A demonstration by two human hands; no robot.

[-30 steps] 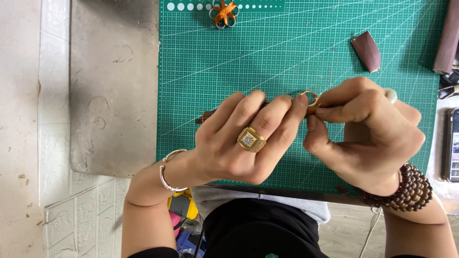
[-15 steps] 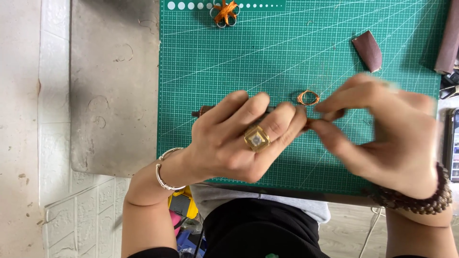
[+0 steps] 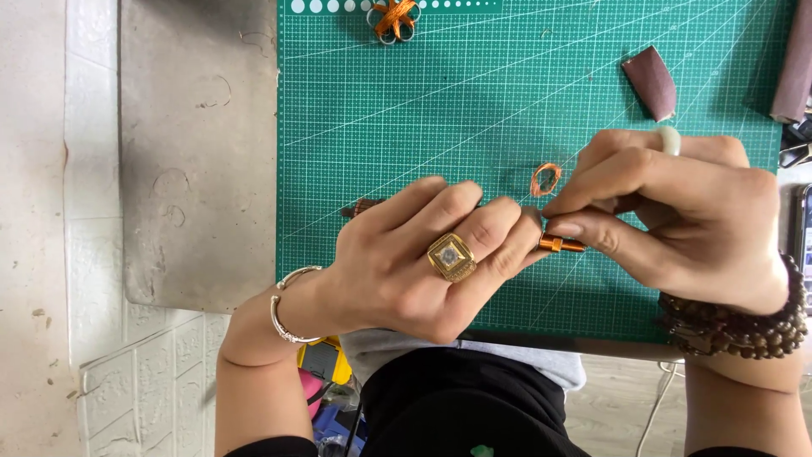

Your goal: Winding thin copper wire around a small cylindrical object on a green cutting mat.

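Observation:
My left hand (image 3: 423, 262), with a large gold ring and a silver bangle, is closed around a thin rod whose dark end (image 3: 357, 207) sticks out to its left. A tight copper wire coil (image 3: 562, 245) on the rod shows between the two hands. My right hand (image 3: 677, 216), wearing a pale ring and a brown bead bracelet, pinches the copper wire at the coil. A loose loop of copper wire (image 3: 545, 179) stands up just above those fingertips. Both hands hover over the green cutting mat (image 3: 474, 110).
An orange wire flower shape (image 3: 393, 17) lies at the mat's top edge. A brown leather scrap (image 3: 651, 80) lies at the upper right, with a dark strip (image 3: 795, 59) and a phone (image 3: 803, 245) at the right edge. A grey slab (image 3: 199, 152) lies left of the mat.
My right hand has shifted down and right, uncovering the copper coil on the rod. The wire loop now stands free above the fingertips. My left hand has barely moved.

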